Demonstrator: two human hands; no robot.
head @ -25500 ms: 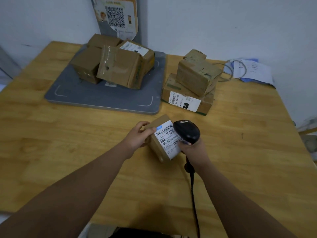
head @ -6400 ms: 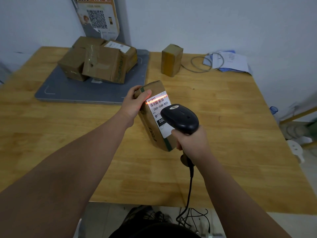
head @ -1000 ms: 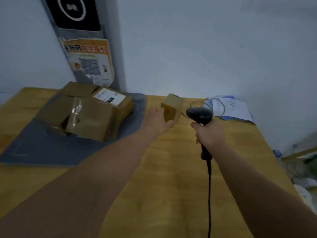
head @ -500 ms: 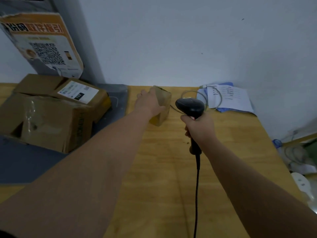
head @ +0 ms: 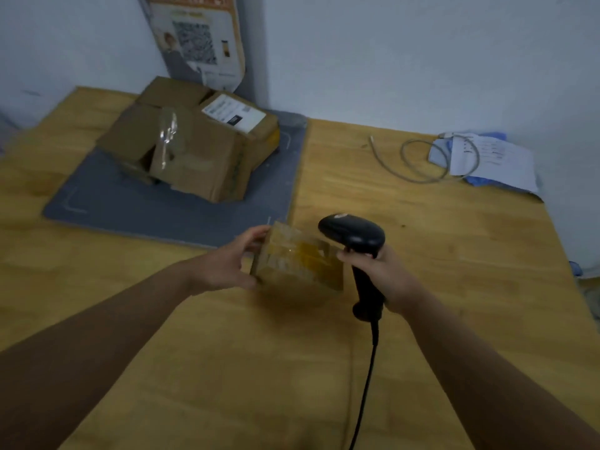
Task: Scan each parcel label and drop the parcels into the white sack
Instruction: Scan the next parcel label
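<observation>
Two hands busy: our left hand [head: 227,264] grips the box [head: 298,259] by its left end, long axis running toward our right hand [head: 381,276], which grasps the scanner [head: 354,233] just beside.

Bare left grip [head: 227,267], bare right grip [head: 381,272], both forearms [head: 130,323] bare along their visible length

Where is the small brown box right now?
In the head view, the small brown box is at centre, gripped by the left hand, just left of the scanner in the right hand.
</observation>
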